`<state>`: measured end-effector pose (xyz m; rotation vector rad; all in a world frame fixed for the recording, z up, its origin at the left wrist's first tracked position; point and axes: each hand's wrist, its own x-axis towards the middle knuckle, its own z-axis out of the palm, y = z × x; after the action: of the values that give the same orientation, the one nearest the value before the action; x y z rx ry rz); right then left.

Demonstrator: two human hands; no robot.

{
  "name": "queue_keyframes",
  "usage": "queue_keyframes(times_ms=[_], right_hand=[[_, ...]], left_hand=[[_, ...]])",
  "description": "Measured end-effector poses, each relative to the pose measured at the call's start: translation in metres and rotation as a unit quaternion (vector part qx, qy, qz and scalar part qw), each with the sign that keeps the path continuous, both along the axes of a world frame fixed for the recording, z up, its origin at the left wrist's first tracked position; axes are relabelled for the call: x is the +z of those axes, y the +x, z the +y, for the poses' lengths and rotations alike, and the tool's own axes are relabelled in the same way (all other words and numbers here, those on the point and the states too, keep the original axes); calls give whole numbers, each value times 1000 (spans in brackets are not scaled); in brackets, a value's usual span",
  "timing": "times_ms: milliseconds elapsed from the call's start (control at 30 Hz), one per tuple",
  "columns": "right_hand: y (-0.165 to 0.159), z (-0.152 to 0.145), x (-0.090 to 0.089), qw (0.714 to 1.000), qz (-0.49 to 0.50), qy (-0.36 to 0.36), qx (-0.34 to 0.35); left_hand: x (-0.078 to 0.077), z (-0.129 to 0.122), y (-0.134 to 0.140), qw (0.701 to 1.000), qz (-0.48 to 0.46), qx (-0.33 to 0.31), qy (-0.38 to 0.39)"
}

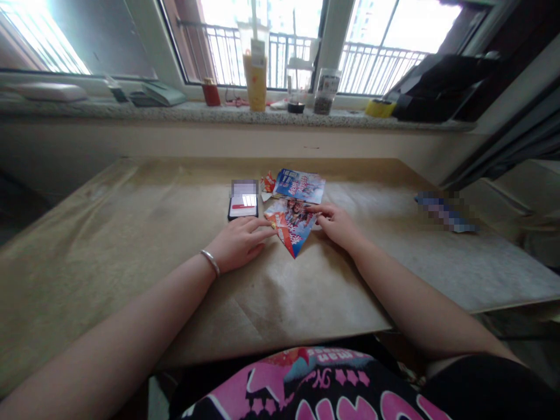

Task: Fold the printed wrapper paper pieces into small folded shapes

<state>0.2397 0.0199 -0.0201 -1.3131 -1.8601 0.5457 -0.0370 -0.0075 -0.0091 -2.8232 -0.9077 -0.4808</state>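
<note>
A folded sheet of glossy printed paper, blue, white and orange, lies on the table with its point toward me. My left hand, with a silver bangle on the wrist, rests at the paper's left side; its fingers are stretched out and the fingertips touch the orange fold. On the right edge, my right hand has its index finger laid over the sheet and the other fingers curled in at the rim. Just behind is a stack of similar printed sheets. A small orange folded paper piece sits left of the stack.
A phone with a lit screen stands beside my left hand. A blue printed item, partly blurred, lies at the table's right. Cups, including a tall yellow-filled one, a yellow tape roll and a black bag line the windowsill.
</note>
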Motion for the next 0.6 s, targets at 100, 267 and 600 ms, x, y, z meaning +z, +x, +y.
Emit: queue_keyframes(times_ms=[100, 267, 600], right_hand=[[3, -2, 2, 998, -55, 23, 30], [10, -4, 5, 980, -154, 45, 114], [12, -8, 13, 952, -242, 109, 153]], left_hand=[[-2, 1, 0, 1000, 6, -8, -4], [-2, 1, 1, 1000, 9, -14, -10], [1, -1, 1, 999, 7, -13, -28]])
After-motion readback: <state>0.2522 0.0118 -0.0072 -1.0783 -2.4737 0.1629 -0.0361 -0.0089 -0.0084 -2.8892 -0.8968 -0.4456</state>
